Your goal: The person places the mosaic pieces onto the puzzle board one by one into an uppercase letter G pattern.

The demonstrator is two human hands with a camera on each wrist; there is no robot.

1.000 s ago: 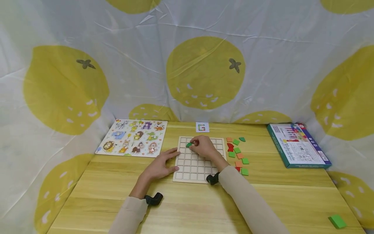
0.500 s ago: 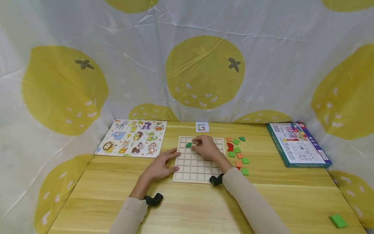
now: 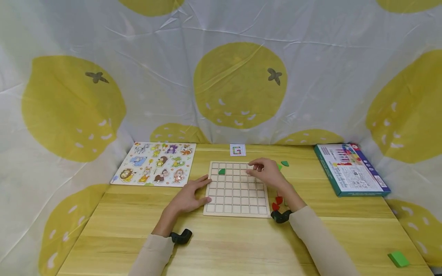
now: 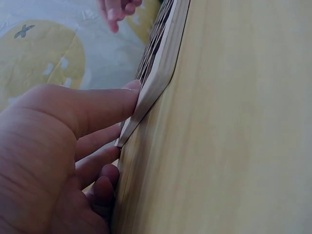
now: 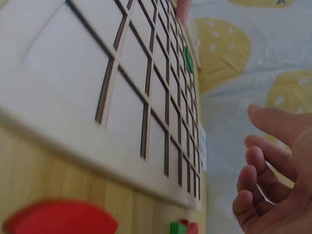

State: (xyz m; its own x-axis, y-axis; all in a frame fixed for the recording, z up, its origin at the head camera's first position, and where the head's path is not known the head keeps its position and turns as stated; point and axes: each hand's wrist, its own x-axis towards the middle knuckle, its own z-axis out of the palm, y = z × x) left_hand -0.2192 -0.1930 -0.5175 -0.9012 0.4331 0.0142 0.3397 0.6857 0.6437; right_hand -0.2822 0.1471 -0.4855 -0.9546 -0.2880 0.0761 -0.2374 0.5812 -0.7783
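Note:
A wooden grid board lies in the middle of the table. One green quarter-round piece sits in a square near its upper left corner. My left hand touches the board's left edge, thumb and fingers spread along it; up close, the thumb rests against the rim. Over the board's upper right side hovers my right hand, fingers loosely bent. The right wrist view shows nothing between the right thumb and fingers. Red pieces and a green piece lie right of the board, others hidden beneath that hand and forearm.
Behind the board is a small card with a coloured G pattern. An animal puzzle board lies at the left, and a flat box at the right. A green block sits near the front right corner.
My right hand has let go of the green quarter-round piece, leaving it in its square, and has moved right toward the loose pieces. My left hand stays at the board's edge.

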